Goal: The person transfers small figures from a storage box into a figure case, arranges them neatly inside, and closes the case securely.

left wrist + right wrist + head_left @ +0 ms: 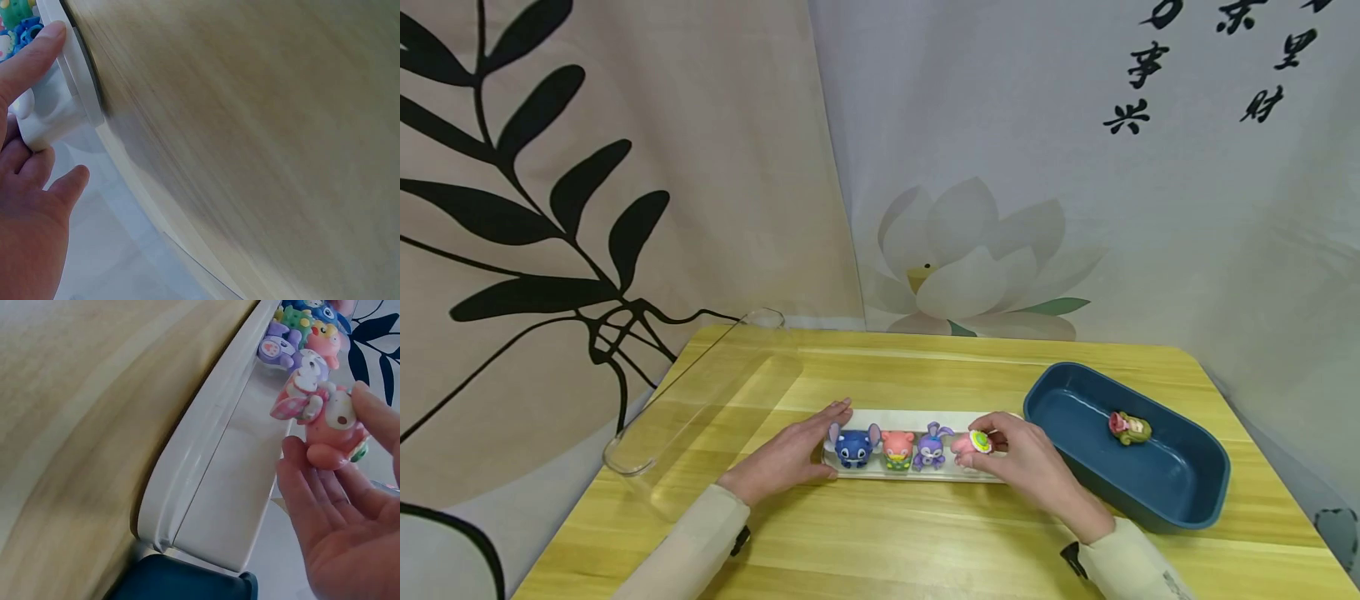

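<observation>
A long white base (917, 419) lies on the table with three figurines in a row: a blue big-eared one (853, 448), a pink one (897, 448) and a purple long-eared one (930, 447). My left hand (790, 454) holds the base's left end, thumb at the front edge, other fingers round the end and back. Over the right part of the base, my right hand (1026, 462) pinches a pink figurine (331, 425) between thumb and fingers. It is tilted in the head view, its green-and-yellow part turned toward the right hand, close beside the purple figurine.
A blue bin (1157, 492) stands right of the base, with one figurine (1129, 427) lying inside. At the table's left edge lies a long clear cover (700, 400) with rounded ends. Printed curtains hang behind the wooden table (880, 542).
</observation>
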A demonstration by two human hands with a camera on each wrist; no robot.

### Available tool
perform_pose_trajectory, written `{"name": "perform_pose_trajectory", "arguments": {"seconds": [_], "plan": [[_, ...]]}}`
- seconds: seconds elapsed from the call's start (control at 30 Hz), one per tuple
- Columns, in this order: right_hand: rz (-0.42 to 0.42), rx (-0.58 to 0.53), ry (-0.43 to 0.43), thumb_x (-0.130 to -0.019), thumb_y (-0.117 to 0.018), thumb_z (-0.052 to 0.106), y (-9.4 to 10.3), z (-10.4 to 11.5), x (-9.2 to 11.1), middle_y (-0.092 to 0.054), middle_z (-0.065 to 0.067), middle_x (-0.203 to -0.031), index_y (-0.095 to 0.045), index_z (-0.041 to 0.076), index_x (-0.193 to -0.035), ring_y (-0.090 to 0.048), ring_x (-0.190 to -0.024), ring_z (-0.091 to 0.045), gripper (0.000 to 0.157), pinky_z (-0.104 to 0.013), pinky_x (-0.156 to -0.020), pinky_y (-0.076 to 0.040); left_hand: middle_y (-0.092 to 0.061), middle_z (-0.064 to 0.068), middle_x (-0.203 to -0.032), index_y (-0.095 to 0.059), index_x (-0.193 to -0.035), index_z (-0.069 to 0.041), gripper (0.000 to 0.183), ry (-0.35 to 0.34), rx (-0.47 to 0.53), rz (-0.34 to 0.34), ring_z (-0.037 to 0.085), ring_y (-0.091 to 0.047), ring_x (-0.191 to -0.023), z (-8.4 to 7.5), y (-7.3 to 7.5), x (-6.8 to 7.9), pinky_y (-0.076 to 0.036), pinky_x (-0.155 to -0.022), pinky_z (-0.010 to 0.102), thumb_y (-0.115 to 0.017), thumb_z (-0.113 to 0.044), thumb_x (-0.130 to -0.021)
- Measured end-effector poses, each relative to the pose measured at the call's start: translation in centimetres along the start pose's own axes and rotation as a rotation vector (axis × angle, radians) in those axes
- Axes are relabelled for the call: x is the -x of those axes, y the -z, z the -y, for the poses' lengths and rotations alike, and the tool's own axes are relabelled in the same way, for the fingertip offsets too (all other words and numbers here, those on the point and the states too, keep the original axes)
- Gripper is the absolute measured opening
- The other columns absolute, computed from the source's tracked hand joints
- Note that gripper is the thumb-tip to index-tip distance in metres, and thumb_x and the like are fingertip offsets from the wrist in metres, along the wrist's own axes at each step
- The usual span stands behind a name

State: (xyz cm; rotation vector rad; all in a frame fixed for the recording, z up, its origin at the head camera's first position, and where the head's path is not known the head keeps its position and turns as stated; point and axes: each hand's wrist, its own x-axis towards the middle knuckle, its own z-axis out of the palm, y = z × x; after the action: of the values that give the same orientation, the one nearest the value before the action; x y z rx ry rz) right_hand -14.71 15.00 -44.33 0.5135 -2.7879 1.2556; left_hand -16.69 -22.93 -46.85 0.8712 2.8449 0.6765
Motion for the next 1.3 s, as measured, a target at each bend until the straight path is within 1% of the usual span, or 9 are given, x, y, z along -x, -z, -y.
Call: {"name": "perform_pose_trajectory", "arguments": {"seconds": [0.07,0.2,0.4,0.57,0.77,0.97,1.2,1.3], "plan": [[0.008,0.004,-0.011,-0.081,-0.089,0.04,-0.1,-0.1,-0.1,-0.067,0.008,-0.093,-0.074,0.013,-0.113,-0.066,-0.087,-0.008,0.044,-0.025,-0.075,-0.058,-0.021,0.003,-0.172,-0.034,-0.162,-0.012,0.097,0.005,-0.003,0.003,0.027,-0.03,-0.153,0.0,0.0,0.0,-0.035,-0.121,0.045,-0.088,-0.026,-0.083],[0.016,0.013,-0.021,-0.081,-0.089,0.039,-0.2,-0.2,-0.4,-0.065,0.009,-0.088,-0.075,0.012,-0.113,-0.064,-0.083,-0.008,0.044,-0.025,-0.072,-0.055,-0.022,0.005,-0.171,-0.034,-0.162,-0.012,0.097,0.004,-0.007,0.004,0.027,-0.03,-0.153,0.1,0.0,0.0,-0.034,-0.121,0.046,-0.088,-0.026,-0.083],[0.005,0.09,0.019,-0.08,-0.09,0.038,-0.7,-0.2,-0.7,-0.059,0.011,-0.079,-0.075,0.013,-0.109,-0.055,-0.074,-0.009,0.04,-0.024,-0.064,-0.047,-0.022,0.005,-0.171,-0.035,-0.162,-0.012,0.097,0.003,-0.002,0.004,0.027,-0.029,-0.153,0.1,0.0,0.0,-0.034,-0.121,0.047,-0.088,-0.026,-0.082],[-0.037,0.154,0.055,-0.078,-0.091,0.035,-1.1,-0.3,-0.7,-0.059,0.011,-0.082,-0.076,0.014,-0.104,-0.053,-0.074,-0.009,0.036,-0.023,-0.062,-0.046,-0.022,0.004,-0.171,-0.034,-0.162,-0.012,0.096,0.005,0.011,0.006,0.027,-0.029,-0.153,0.0,0.0,0.1,-0.033,-0.121,0.047,-0.088,-0.025,-0.083],[-0.073,0.218,0.116,-0.077,-0.093,0.03,-1.5,-0.4,-0.8,-0.056,0.007,-0.083,-0.076,0.012,-0.101,-0.049,-0.074,-0.01,0.034,-0.023,-0.061,-0.041,-0.021,0.002,-0.172,-0.034,-0.162,-0.012,0.096,0.009,0.007,0.009,0.027,-0.029,-0.154,0.0,0.0,0.0,-0.034,-0.121,0.047,-0.088,-0.026,-0.083],[-0.067,0.254,0.112,-0.077,-0.093,0.032,-1.7,-0.4,-0.8,-0.054,0.007,-0.082,-0.076,0.013,-0.101,-0.047,-0.074,-0.008,0.035,-0.024,-0.061,-0.037,-0.021,0.002,-0.172,-0.034,-0.162,-0.013,0.097,0.007,0.009,0.006,0.027,-0.029,-0.153,0.0,-0.1,0.0,-0.034,-0.121,0.046,-0.088,-0.025,-0.083],[-0.066,0.27,0.094,-0.076,-0.094,0.033,-1.8,-0.3,-1.0,-0.054,0.008,-0.082,-0.075,0.015,-0.097,-0.048,-0.073,-0.008,0.033,-0.024,-0.06,-0.039,-0.022,0.003,-0.172,-0.034,-0.162,-0.012,0.097,0.004,0.012,0.001,0.027,-0.03,-0.153,0.1,0.0,0.1,-0.035,-0.121,0.047,-0.088,-0.025,-0.082],[-0.065,0.287,0.104,-0.075,-0.094,0.033,-1.9,-0.2,-1.0,-0.053,0.008,-0.082,-0.074,0.014,-0.096,-0.048,-0.072,-0.008,0.034,-0.023,-0.059,-0.04,-0.021,0.002,-0.172,-0.034,-0.162,-0.013,0.097,0.009,0.014,0.004,0.027,-0.029,-0.153,0.0,0.0,0.1,-0.034,-0.121,0.046,-0.088,-0.025,-0.082]]}}
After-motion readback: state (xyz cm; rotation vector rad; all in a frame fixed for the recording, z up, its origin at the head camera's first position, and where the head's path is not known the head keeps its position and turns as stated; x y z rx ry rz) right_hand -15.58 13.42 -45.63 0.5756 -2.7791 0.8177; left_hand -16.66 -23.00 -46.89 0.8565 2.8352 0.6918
